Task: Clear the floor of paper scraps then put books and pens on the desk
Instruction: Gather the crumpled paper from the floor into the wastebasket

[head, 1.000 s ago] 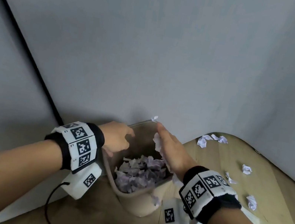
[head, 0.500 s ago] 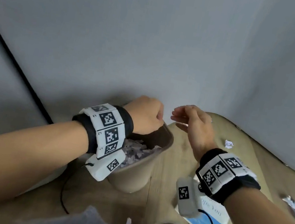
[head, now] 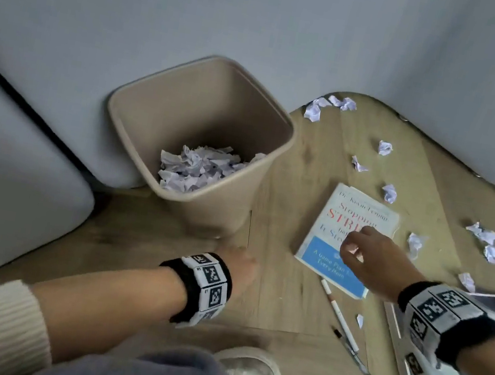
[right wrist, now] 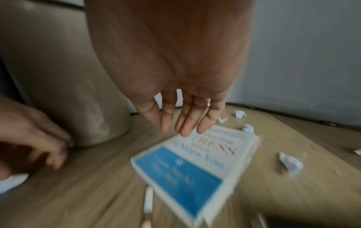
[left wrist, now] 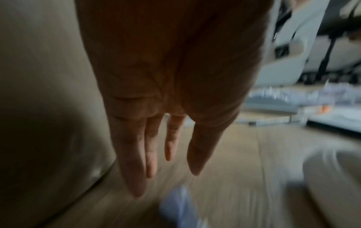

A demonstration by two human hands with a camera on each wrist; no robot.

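A beige bin (head: 141,110) stands on the wooden floor, part filled with crumpled paper (head: 197,167). Right of it lies a white and blue book (head: 323,255) with two pens (head: 340,319) below it. Several paper scraps (head: 389,193) lie scattered to the right. My right hand (head: 357,248) hovers over the book, fingers relaxed and holding nothing (right wrist: 175,129). My left hand (head: 239,266) hangs low by the bin's base, fingers straight and holding nothing (left wrist: 166,182). Just under it lies a blurred pale scrap (left wrist: 179,205).
A second book or magazine (head: 482,300) lies at the far right under my right wrist. My white shoe (head: 251,374) is at the bottom. Grey walls close in behind the bin, and a grey padded edge (head: 11,180) is on the left.
Both hands have dropped from the bin's rim toward the floor. The right has swung over the book, the left down beside the bin's base. My view has tilted down.
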